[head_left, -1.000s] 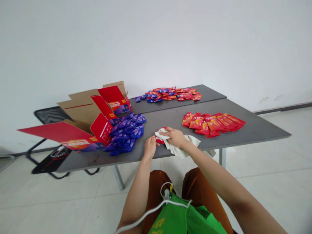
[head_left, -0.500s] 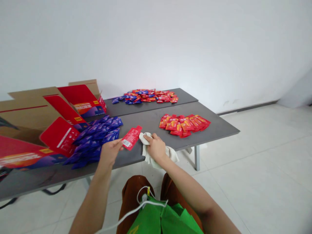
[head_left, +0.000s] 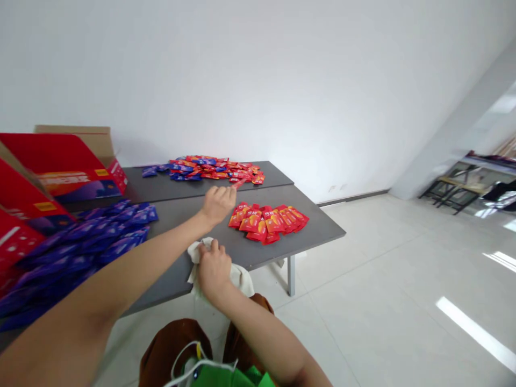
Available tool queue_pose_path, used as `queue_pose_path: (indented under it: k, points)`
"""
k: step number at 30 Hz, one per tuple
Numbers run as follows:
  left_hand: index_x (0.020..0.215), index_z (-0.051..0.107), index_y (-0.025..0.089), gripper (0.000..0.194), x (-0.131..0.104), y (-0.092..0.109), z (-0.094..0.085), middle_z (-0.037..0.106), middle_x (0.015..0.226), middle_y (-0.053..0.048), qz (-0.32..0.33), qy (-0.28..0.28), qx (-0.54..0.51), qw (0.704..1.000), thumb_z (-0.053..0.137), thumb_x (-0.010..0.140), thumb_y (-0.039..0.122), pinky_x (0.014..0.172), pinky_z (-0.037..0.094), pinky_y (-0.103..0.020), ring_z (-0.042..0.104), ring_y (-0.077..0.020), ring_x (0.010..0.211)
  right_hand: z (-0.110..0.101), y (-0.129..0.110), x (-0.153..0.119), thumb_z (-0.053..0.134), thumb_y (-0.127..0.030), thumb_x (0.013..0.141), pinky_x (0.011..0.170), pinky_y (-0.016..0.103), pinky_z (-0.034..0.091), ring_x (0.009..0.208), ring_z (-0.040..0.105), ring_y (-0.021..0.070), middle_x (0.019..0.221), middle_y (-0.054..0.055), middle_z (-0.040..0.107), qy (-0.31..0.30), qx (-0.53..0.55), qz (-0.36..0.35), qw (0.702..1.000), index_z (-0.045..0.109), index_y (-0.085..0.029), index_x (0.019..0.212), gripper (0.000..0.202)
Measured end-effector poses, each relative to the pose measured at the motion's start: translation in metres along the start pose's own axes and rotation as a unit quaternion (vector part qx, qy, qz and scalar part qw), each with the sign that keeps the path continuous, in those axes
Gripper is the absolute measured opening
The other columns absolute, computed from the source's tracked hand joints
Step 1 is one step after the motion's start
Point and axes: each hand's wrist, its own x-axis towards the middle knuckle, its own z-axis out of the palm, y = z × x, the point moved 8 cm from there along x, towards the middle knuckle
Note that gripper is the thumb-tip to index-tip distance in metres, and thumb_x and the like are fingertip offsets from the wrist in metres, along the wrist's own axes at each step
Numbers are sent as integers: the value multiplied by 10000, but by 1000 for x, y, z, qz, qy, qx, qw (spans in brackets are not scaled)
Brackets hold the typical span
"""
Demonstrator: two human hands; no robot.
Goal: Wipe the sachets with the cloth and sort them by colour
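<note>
My left hand (head_left: 219,205) is reached out over the middle of the table, fingers closed on a red sachet (head_left: 239,184); only a strip of the sachet shows past the knuckles. Closer to me, my right hand (head_left: 215,269) grips a white cloth (head_left: 241,280) at the table's front edge, and part of the cloth hangs over that edge. A fanned pile of red and orange sachets (head_left: 266,221) lies to the right of my left hand. Purple sachets (head_left: 108,231) are heaped at the left, partly behind my left arm.
A mixed heap of red and purple sachets (head_left: 209,167) lies at the back of the dark table (head_left: 314,226). Open red cardboard boxes (head_left: 80,180) stand at the left. The wall rises behind the table. Stools (head_left: 459,185) are at the far right.
My left hand has carried the red sachet away from the cloth, forward and right toward the red pile. My right hand still holds the cloth. The view has turned right.
</note>
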Motion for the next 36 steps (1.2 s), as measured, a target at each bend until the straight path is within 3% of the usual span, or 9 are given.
queue_pose_path:
  k: [3, 6, 10, 13, 16, 21, 27, 31, 36]
  points:
    - [1017, 665, 51, 341, 4, 38, 50, 665, 943, -236, 58, -78, -40, 994, 353, 883, 83, 802, 384, -404, 589, -308, 952, 1, 5, -3, 397, -156, 923, 681, 335, 526, 974, 577, 242, 1165, 108, 557, -12, -3, -2, 1000, 588, -248, 1194, 344]
    - [813, 702, 89, 264, -10, 59, 87, 682, 852, -230, 89, -179, -62, 978, 444, 789, 44, 799, 400, -403, 616, -316, 893, 3, 13, -7, 423, -127, 890, 708, 340, 524, 975, 585, 244, 1144, 120, 578, -34, 1, -6, 999, 614, -217, 1160, 343]
    - [695, 700, 154, 189, -17, 49, 92, 698, 790, -196, 95, -221, -130, 962, 519, 749, 156, 825, 427, -388, 645, -300, 824, -2, 20, -9, 448, -117, 868, 709, 332, 515, 949, 597, 238, 1153, 98, 576, -11, 9, -1, 1000, 565, -288, 1236, 422]
    - [673, 698, 216, 205, -7, 8, 82, 716, 794, -146, 32, -207, -198, 958, 515, 763, 242, 804, 455, -351, 661, -276, 821, -2, 20, -6, 460, -116, 853, 710, 321, 505, 928, 602, 231, 1112, 79, 576, -1, 16, -7, 1000, 577, -337, 1215, 440]
    - [674, 714, 245, 144, 5, -58, 77, 730, 819, -112, -89, -151, -225, 958, 572, 695, 251, 842, 463, -329, 663, -272, 912, -1, 21, 1, 498, -92, 794, 685, 298, 494, 911, 607, 227, 1082, 66, 564, 2, 28, -7, 1000, 590, -357, 1188, 483]
    - [703, 754, 239, 237, 8, -168, 95, 748, 861, -72, -214, -135, -231, 940, 556, 607, 150, 900, 455, -312, 660, -259, 952, 0, 25, 12, 492, -56, 759, 679, 286, 481, 890, 621, 216, 1070, 58, 559, -4, 27, -4, 1000, 577, -382, 1197, 553]
    - [940, 755, 217, 313, 3, -291, 109, 728, 1061, -48, -431, 17, -258, 864, 531, 724, 247, 900, 445, -289, 625, -232, 1046, 7, 28, 15, 498, -44, 696, 719, 319, 506, 920, 631, 236, 1104, 62, 576, -28, 43, -6, 999, 552, -405, 1241, 656]
    - [1052, 700, 135, 409, 14, -334, 130, 679, 1153, -144, -519, 48, -234, 821, 452, 830, 373, 886, 441, -361, 603, -286, 1072, 14, 32, 18, 527, -48, 642, 799, 329, 513, 974, 626, 233, 1128, 61, 584, -36, 79, -10, 996, 546, -426, 1258, 723]
    - [1234, 541, 26, 779, 37, -347, 161, 489, 1330, -309, -597, 56, -173, 781, 536, 739, 627, 979, 344, -517, 400, -425, 1268, 36, 42, 24, 616, -130, 619, 694, 348, 543, 961, 641, 272, 1136, 47, 595, -68, 62, 7, 996, 518, -492, 1281, 761]
